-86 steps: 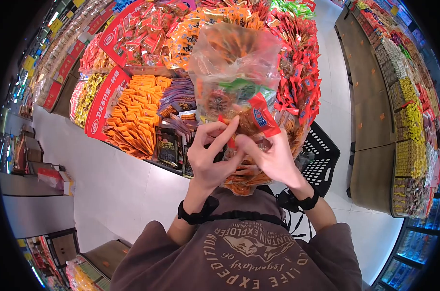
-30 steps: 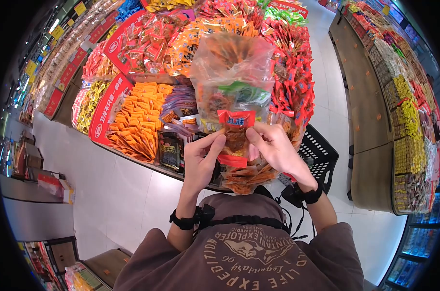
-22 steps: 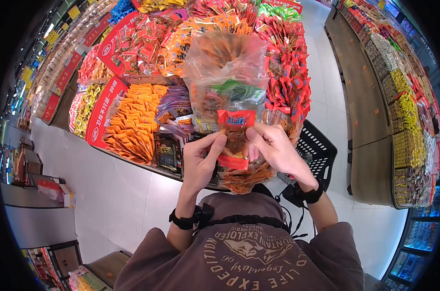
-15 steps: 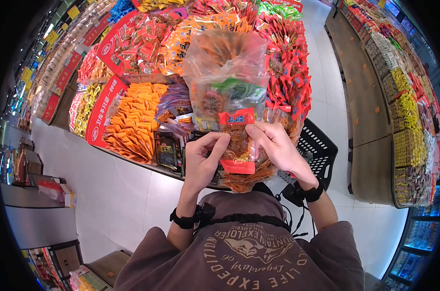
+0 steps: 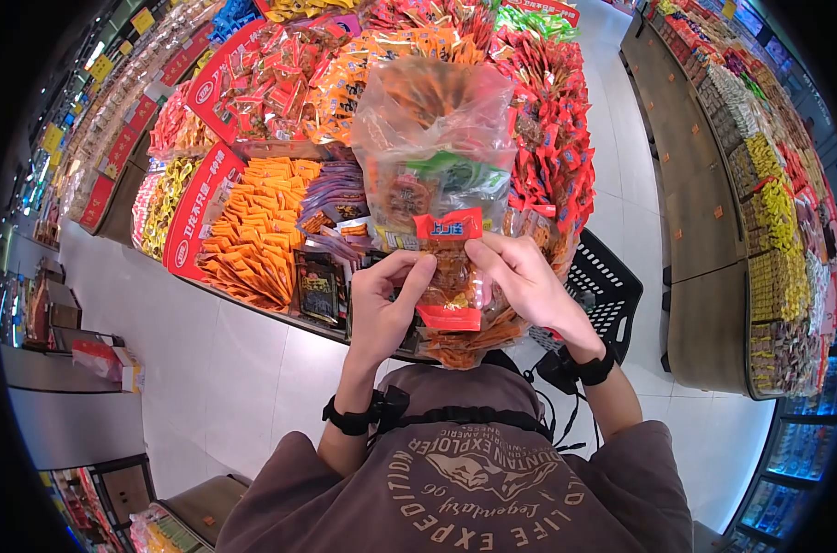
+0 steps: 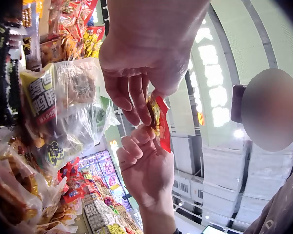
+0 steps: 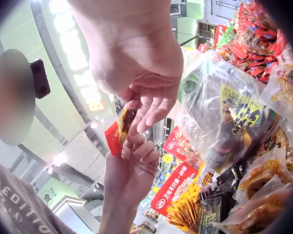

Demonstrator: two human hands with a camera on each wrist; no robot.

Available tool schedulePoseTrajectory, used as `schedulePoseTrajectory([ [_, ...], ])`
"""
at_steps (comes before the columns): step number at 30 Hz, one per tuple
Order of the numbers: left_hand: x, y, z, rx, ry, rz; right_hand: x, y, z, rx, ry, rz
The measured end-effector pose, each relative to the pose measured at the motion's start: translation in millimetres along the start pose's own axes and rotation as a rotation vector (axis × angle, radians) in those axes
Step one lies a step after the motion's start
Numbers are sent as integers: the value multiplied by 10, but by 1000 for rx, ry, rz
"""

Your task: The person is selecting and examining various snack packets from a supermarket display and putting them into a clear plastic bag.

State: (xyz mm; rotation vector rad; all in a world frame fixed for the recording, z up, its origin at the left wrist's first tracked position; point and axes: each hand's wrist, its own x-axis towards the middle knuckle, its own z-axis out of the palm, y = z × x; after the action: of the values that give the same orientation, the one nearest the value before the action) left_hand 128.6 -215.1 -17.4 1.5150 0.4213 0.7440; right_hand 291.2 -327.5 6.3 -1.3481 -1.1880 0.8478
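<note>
A small snack packet (image 5: 452, 276) with red ends and a see-through middle showing brown food is stretched upright between the two hands. Its left edge is pinched by the left hand (image 5: 386, 297), thumb on the near face. The right hand (image 5: 527, 281) pinches the opposite edge, its thumb across the upper right part. Seen edge-on in the left wrist view, the packet (image 6: 160, 122) shows its red end and fingers behind it. Just beyond the hands, a clear plastic bag (image 5: 382, 129) holds several packets, one with green on it.
Loose snacks fill the display in front, with orange packets (image 5: 257, 221) left and red packets (image 5: 552, 138) right. A red sign (image 5: 202, 217) edges the left side. By the right forearm is a black basket (image 5: 606, 286). Wooden shelving (image 5: 704, 212) stands across the aisle.
Earlier the packet lay tilted toward the right hand, with the left fingers at its end. Now both hands hold its side edges, and it stands upright, slightly lower.
</note>
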Motion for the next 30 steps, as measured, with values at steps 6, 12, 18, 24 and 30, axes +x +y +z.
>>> schedulePoseTrajectory([
  [6, 14, -31, -3, -18, 5, 9, 11, 18, 9, -12, 4, 21],
  [12, 19, -47, -18, 32, 42, 26, 22, 57, 5, -17, 8, 43],
  [18, 30, -72, -54, -40, 4, -27, 21, 72, 35, -29, 20, 47],
  [24, 72, -23, 25, 71, -21, 25, 34, 27, 34, -182, 108, 27],
  [30, 91, -48, 50, 643, 225, 340, 25, -95, 117, -348, 30, -122],
])
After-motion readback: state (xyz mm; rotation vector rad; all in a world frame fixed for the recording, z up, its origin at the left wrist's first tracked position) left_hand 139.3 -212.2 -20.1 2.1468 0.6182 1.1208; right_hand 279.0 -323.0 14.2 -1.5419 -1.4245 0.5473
